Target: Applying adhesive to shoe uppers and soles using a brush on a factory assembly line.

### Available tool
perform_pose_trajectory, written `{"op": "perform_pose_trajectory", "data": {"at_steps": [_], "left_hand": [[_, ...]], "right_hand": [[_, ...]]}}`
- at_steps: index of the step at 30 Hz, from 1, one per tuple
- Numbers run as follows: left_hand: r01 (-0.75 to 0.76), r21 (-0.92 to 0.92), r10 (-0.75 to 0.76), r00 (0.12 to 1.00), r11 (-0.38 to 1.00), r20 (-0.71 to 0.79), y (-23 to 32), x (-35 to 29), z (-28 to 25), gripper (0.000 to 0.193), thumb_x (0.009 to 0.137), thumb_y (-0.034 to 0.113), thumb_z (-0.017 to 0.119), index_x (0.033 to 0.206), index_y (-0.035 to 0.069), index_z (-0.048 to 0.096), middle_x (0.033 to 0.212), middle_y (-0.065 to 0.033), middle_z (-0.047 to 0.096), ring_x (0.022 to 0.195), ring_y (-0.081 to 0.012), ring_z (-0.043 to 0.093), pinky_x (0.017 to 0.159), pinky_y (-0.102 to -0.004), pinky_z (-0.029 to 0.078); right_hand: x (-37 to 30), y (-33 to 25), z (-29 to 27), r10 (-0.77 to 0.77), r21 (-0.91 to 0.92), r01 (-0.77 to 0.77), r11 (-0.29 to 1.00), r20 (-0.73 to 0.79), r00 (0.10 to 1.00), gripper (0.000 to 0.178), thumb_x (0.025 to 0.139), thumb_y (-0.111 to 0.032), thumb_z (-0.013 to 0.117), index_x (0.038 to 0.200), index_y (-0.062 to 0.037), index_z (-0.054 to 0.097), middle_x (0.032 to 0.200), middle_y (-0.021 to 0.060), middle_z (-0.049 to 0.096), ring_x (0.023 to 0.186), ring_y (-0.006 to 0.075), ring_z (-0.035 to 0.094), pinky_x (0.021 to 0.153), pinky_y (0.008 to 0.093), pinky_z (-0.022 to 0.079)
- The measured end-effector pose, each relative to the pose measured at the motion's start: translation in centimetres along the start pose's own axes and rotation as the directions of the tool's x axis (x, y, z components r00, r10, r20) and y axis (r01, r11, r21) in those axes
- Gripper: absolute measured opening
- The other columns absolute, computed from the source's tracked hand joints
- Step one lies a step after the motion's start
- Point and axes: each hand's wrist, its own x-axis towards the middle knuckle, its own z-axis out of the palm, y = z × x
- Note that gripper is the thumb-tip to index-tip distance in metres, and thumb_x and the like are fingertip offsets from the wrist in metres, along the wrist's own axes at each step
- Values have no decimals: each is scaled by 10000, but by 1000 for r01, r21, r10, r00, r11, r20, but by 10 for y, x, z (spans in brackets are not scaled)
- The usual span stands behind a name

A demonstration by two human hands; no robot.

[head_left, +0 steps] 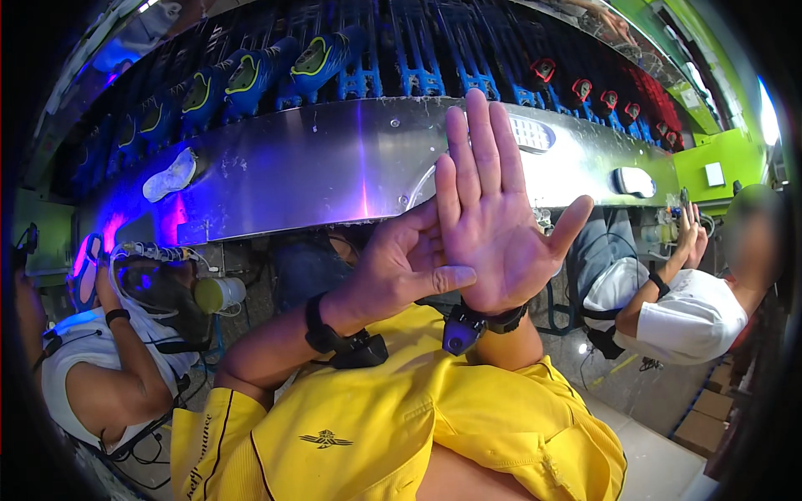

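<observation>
My right hand (493,200) is raised over the near edge of the metal ledge, palm toward me, fingers stretched upward and the thumb spread to the right. It holds nothing. My left hand (401,263) is wrapped around the lower outer side of the right hand, its thumb lying across the heel of that palm. The left fingers are partly hidden behind the right hand. Each wrist wears a black strap with a small dark device, one on the left wrist (359,351) and one on the right wrist (464,328).
Past the metal ledge (284,167) runs a rack with blue shoes (322,63), and red-lit ones (582,88) farther right. White sole-shaped pieces (170,174) lie on the ledge. One person (109,359) sits at the left, handling a shoe sole (87,271); another (677,309) sits at the right.
</observation>
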Motion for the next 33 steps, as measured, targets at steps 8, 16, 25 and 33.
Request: {"op": "perform_pose_trajectory", "data": {"at_steps": [8,16,25,33], "left_hand": [[-6,206,63,960,978,-271,-6,3,-3,282,1041,97,729,1302,4,678,1195,-5,713,1093,-67,641,962,-248,526],[89,-111,-99,992,990,-84,-2,-4,-3,483,1044,45,693,1508,20,562,1407,-31,649,1292,-87,597,1109,-283,485],[91,-14,-91,993,996,-68,0,-2,-9,560,1006,-18,717,1537,25,544,1415,-22,659,1305,-121,627,1138,-303,493],[-151,641,374,899,752,-227,-4,4,6,162,1007,134,790,1037,-12,727,938,-4,744,840,-61,654,742,-245,528]], "right_hand": [[-8,17,-2,-22,-293,25,956,13,1000,1153,1019,-689,574,1716,-33,-69,1813,136,-105,1677,304,-68,1364,508,67],[-7,6,-1,-14,-197,21,980,37,999,1161,1015,-693,581,1717,-51,-85,1812,123,-126,1676,293,-83,1361,518,46],[-3,8,0,0,-236,12,972,52,999,1169,1011,-697,585,1718,-54,-89,1812,132,-124,1676,297,-82,1360,518,67],[-20,29,1,-70,-609,49,792,-11,998,1224,967,-822,499,1722,-41,-63,1808,189,-81,1678,345,-26,1345,502,156]]}}
